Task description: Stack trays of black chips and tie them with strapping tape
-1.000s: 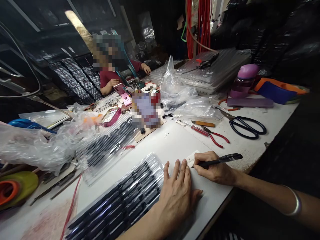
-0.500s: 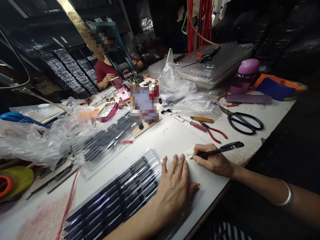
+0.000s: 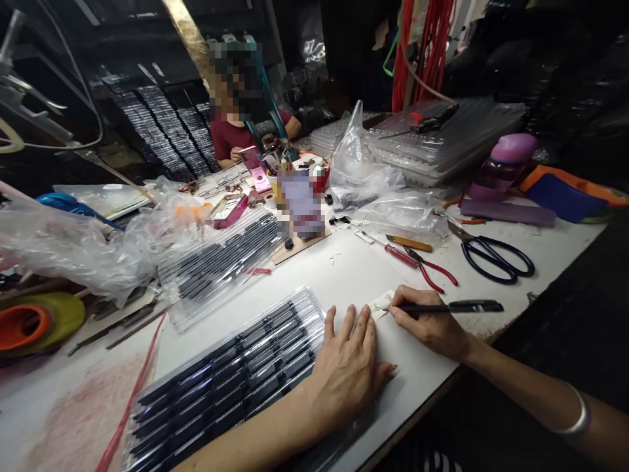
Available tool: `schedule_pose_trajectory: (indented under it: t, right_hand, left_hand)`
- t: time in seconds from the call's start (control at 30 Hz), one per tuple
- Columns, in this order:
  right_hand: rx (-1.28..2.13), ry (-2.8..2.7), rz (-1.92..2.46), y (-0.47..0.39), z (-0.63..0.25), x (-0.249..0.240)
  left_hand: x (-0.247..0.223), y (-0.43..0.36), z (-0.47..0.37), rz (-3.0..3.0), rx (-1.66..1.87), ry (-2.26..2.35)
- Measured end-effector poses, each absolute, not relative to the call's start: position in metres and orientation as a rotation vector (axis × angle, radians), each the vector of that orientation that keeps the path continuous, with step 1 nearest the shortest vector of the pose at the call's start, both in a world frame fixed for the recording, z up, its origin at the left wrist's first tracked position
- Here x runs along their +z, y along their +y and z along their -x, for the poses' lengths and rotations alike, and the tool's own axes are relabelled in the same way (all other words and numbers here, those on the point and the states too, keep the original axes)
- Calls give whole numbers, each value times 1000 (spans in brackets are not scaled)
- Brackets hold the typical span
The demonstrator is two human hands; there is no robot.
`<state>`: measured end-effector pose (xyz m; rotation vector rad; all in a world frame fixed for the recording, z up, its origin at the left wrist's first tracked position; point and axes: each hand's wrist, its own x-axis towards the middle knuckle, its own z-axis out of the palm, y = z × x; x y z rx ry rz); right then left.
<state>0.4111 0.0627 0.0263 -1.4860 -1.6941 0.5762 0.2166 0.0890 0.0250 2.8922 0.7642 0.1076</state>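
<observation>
My right hand [image 3: 428, 321] is closed round a black pen [image 3: 462, 307], its tip down at a small pale slip of paper [image 3: 381, 304] with dark handwriting. Beside it, my left hand [image 3: 348, 359] lies flat with fingers stretched out, the fingertips at the slip's left edge. Under and left of that hand is a clear plastic tray [image 3: 310, 303] filled with rows of long black parts [image 3: 246, 367]. The left hand grips nothing, and its palm covers the tray's right side.
Red-handled pliers [image 3: 435, 270], a screwdriver [image 3: 400, 255], a yellow cutter [image 3: 410, 243] and large scissors [image 3: 498, 257] lie beyond my right hand. A second tray [image 3: 226, 255] and plastic bags [image 3: 103, 249] are at left. A person [image 3: 230, 137] sits across the table.
The view has shifted, so things sit further right. The pen has tipped from slanting upward to nearly level in view, and more of the slip shows. My left hand stays flat.
</observation>
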Motion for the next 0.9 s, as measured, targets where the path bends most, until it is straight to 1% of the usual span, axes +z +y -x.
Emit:
schedule_pose_trajectory:
  t: [0.43,0.9]
  right_hand:
    - [178,-1755,1425,54,-407,18]
    - [142,-1819,1345,55,-400,18]
  left_hand:
    - [28,87,-214,-2811,156,760]
    - [22,91,-213,-2849,179,730]
